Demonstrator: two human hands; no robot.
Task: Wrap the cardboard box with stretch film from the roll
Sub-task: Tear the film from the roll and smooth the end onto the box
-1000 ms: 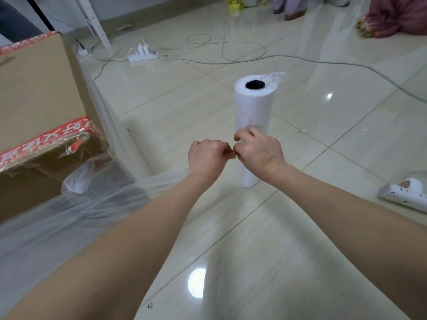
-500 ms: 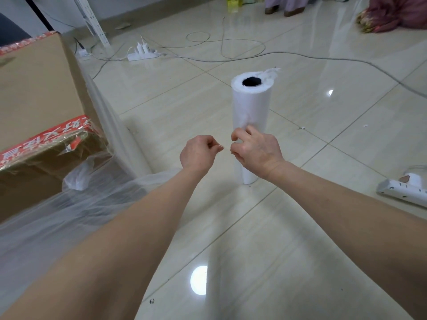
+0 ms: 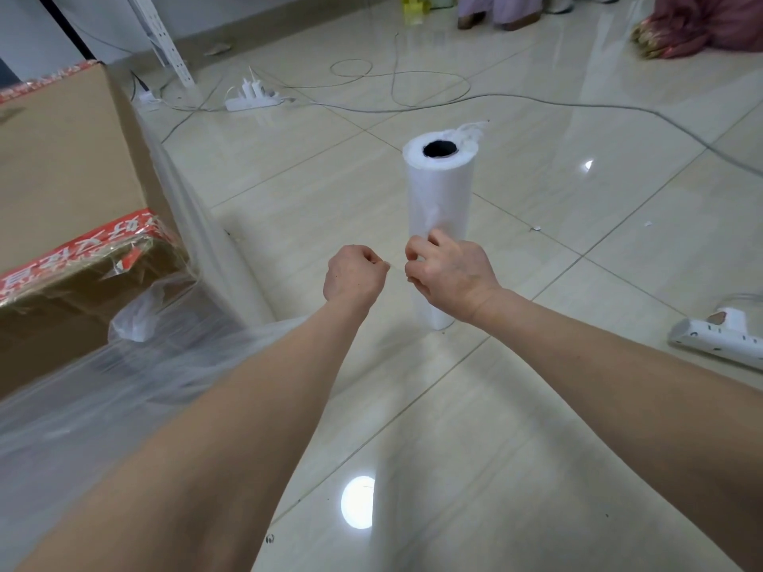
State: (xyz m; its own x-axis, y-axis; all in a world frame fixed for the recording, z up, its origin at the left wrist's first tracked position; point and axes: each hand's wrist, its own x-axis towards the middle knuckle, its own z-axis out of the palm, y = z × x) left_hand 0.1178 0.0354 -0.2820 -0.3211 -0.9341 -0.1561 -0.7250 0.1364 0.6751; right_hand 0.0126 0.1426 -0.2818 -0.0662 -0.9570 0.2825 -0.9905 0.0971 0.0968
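Underneath everything, a glossy tiled floor [image 3: 536,406] fills the view and mirrors a ceiling light near the bottom edge. Next in size, the cardboard box [image 3: 62,167] stands at the left, its near edge crossed by red printed tape [image 3: 82,249] and its lower front already covered in clear, wrinkled film. From that box a broad sheet of stretch film [image 3: 144,373] runs across the floor and rises under the left forearm toward the hands, narrowing as it goes. Beyond the hands, the roll [image 3: 439,187] stands upright on its end on the floor, well apart from the box, with its dark core hole facing up and a loose wisp of film at its top rim. The left hand [image 3: 353,276] is curled into a loose fist, thumb and forefinger pinching the film. The right hand [image 3: 452,274] sits just in front of the roll's lower half, its fingers curled and pinching too; a thin strand of film shows stretched across the small gap between the two hands. A white power strip [image 3: 718,338] lies at the right edge, another power strip [image 3: 252,99] lies farther back, and thin cables [image 3: 536,103] trail over the tiles behind the roll.
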